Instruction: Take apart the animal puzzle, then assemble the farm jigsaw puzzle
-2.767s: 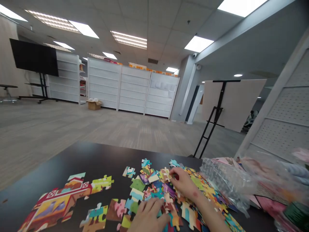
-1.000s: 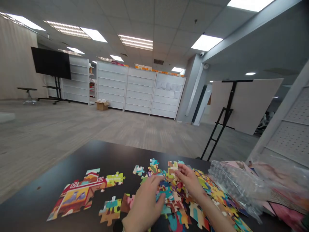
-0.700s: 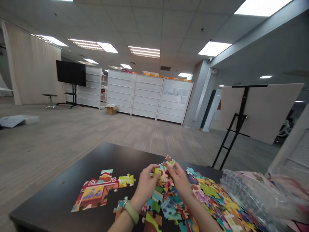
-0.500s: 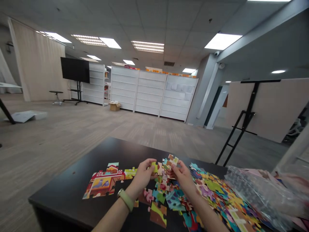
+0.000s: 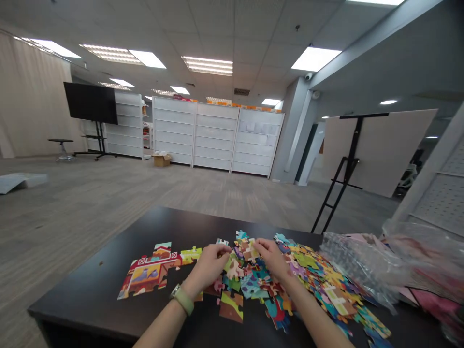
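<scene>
My left hand (image 5: 212,263), with a watch on a green strap (image 5: 183,298), hovers at the left edge of the loose puzzle pieces. Its thumb and fingers are pressed together; whatever they pinch is hidden. A green and cream puzzle piece (image 5: 235,269) lies just below its fingertips. My right hand (image 5: 271,258) is closed, thumb and finger at the edge of a brown and cream puzzle piece (image 5: 249,250) over the heap. To the left lies a joined section of puzzle (image 5: 150,274) with a red barn, a green strip (image 5: 190,255) reaching toward my left hand.
Many bright puzzle pieces (image 5: 319,278) spread across the right of the black table (image 5: 145,319). Clear plastic packaging (image 5: 366,261) sits at the table's right side. A brown and green piece (image 5: 231,307) lies near the front. Beyond are a black easel stand (image 5: 339,193) and white shelving (image 5: 213,137).
The view has turned slightly right. The green piece that my left hand held up no longer shows in its fingers. My hands sit a little farther apart, and the pieces between them have shifted.
</scene>
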The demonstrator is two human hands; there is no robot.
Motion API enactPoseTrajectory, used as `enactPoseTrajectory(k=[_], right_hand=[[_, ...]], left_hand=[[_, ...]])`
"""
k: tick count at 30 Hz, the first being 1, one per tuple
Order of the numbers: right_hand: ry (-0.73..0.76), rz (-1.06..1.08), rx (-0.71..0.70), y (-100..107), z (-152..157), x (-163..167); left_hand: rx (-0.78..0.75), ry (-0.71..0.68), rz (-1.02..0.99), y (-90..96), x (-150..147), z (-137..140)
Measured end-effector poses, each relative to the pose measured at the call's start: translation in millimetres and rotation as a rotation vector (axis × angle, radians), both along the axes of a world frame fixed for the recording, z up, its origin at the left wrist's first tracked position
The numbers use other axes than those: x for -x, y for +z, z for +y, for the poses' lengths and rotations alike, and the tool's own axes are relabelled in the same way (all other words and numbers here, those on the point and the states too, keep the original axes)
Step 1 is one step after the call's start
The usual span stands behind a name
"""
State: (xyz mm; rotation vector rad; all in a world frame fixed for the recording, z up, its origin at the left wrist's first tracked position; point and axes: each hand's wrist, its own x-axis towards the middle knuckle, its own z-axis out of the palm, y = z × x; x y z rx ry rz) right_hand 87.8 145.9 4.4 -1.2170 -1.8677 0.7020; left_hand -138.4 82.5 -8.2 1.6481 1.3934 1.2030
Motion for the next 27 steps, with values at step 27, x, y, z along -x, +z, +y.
enactPoseTrajectory(k=[27], right_hand=[[-0.198, -0.595, -0.103, 3.4, 14.2, -44.8]], left_hand=[[0.076, -0.009, 0.807, 10.7, -15.1, -22.0]])
